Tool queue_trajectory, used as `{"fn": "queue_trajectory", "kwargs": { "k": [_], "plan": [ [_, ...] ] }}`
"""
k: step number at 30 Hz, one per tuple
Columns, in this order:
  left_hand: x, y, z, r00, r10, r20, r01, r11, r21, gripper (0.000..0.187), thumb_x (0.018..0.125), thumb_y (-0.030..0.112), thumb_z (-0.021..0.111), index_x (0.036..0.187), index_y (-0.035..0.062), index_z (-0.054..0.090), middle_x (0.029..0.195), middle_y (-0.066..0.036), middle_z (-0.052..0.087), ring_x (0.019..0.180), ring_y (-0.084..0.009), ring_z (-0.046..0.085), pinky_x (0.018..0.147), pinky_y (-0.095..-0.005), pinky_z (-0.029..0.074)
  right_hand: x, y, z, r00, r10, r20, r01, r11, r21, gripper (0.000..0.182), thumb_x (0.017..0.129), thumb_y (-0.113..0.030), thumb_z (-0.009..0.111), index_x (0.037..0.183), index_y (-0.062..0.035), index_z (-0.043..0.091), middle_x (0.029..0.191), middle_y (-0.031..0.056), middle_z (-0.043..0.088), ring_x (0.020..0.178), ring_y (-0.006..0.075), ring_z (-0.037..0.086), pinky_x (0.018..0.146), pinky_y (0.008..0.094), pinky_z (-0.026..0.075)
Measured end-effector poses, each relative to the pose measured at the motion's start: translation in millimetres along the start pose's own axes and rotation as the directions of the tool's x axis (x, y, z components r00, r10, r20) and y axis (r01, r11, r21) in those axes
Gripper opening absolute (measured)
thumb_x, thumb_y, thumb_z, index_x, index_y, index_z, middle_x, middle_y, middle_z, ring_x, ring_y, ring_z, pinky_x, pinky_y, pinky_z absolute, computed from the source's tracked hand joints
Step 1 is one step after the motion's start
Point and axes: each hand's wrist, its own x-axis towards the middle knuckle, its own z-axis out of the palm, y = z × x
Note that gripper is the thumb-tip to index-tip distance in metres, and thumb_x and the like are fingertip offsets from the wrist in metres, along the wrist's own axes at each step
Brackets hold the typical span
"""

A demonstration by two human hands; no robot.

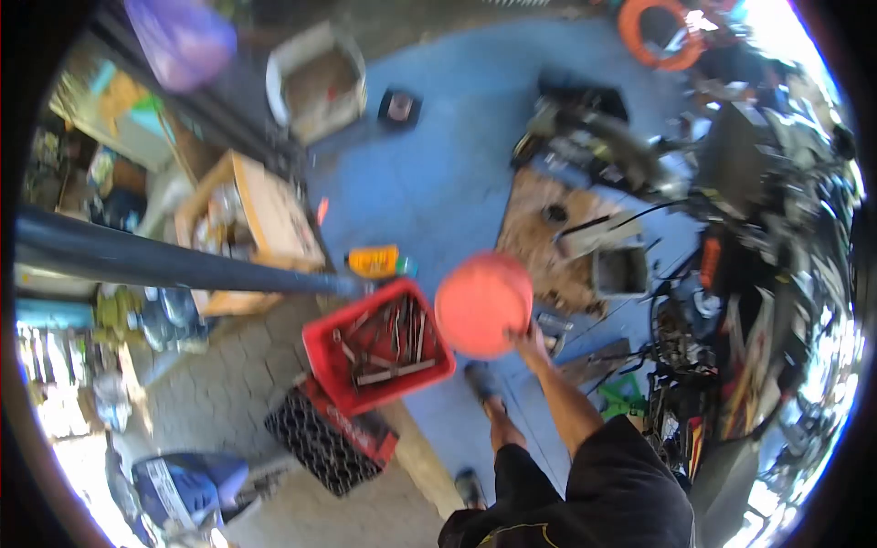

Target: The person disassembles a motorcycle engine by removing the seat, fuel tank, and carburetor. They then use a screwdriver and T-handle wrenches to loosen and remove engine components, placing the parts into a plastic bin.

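Observation:
My right hand [528, 340] is closed on the rim of a round pinkish-red plastic basin [482, 306], held above the blue floor. Just left of the basin is a red tray [446, 367] with wrenches and other metal tools in it. The tray rests partly over a black and red crate [324, 443]. A yellow bottle [374, 261] lies behind the tray. My left hand does not show in the view.
A grey pole [183, 258] crosses the left side. Behind it stands a wooden box [265, 205]. Brown cardboard [521, 219] with a grey container [621, 271] lies right of the basin. Motorbike parts fill the right side. A white tub [356, 87] stands at the back.

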Motion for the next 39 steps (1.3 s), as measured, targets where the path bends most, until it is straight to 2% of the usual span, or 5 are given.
{"fn": "queue_trajectory", "kwargs": {
  "k": [5, 15, 28, 35, 39],
  "plan": [
    [73, 38, -65, 0.939, 0.303, -0.160, -0.321, 0.942, -0.097, 0.042, 0.085, 0.033, 0.068, 0.079, -0.0081, 0.058, 0.068, -0.023, 0.058, 0.067, -0.0434, 0.058, 0.062, -0.0514, 0.044, -217, -3, -117, 0.998, -0.019, -0.053, -0.021, 0.751, -0.660, 0.079, 0.072, -0.047, 0.078, 0.126, 0.0020, 0.049, 0.106, 0.0240, 0.065, 0.100, 0.0382, 0.064, 0.084, 0.0471, 0.051],
    [-41, -70, -107, 0.805, 0.568, -0.172, -0.583, 0.811, -0.050, 0.043, 0.086, 0.033, 0.068, 0.079, -0.0083, 0.058, 0.068, -0.024, 0.058, 0.067, -0.0437, 0.058, 0.062, -0.0511, 0.045, -722, 202, -271, 0.982, 0.156, -0.105, -0.164, 0.438, -0.884, 0.074, 0.065, -0.026, 0.075, 0.133, -0.0110, 0.050, 0.104, 0.0173, 0.067, 0.097, 0.0354, 0.064, 0.077, 0.0482, 0.053],
    [-261, 14, 6, 0.478, 0.874, 0.084, -0.878, 0.476, 0.049, 0.044, 0.087, 0.034, 0.067, 0.079, -0.0087, 0.059, 0.067, -0.024, 0.059, 0.067, -0.0440, 0.058, 0.062, -0.0509, 0.045, -1092, 431, -229, 0.627, 0.529, -0.571, -0.703, 0.701, -0.122, 0.074, 0.065, -0.028, 0.077, 0.129, -0.0024, 0.050, 0.107, 0.0198, 0.066, 0.102, 0.0338, 0.064, 0.084, 0.0446, 0.054],
    [-558, 64, 110, 0.265, 0.846, 0.462, -0.934, 0.345, -0.096, 0.046, 0.088, 0.036, 0.066, 0.079, -0.0081, 0.060, 0.071, -0.026, 0.062, 0.070, -0.0433, 0.061, 0.062, -0.0495, 0.045, -1265, 476, -270, 0.215, 0.824, -0.525, -0.762, 0.477, 0.438, 0.074, 0.065, -0.028, 0.078, 0.127, -0.0001, 0.050, 0.108, 0.0207, 0.065, 0.104, 0.0336, 0.064, 0.085, 0.0439, 0.054],
    [-768, 147, 126, -0.067, 0.978, 0.199, -0.954, -0.005, -0.299, 0.027, 0.090, 0.026, 0.063, 0.086, -0.0007, 0.058, 0.076, -0.020, 0.064, 0.071, -0.0392, 0.063, 0.062, -0.0460, 0.047, -1300, 454, -345, 0.188, 0.906, -0.379, -0.827, 0.354, 0.437, 0.073, 0.065, -0.029, 0.078, 0.126, 0.0012, 0.050, 0.109, 0.0212, 0.065, 0.105, 0.0335, 0.064, 0.086, 0.0435, 0.053]
  ]
}}
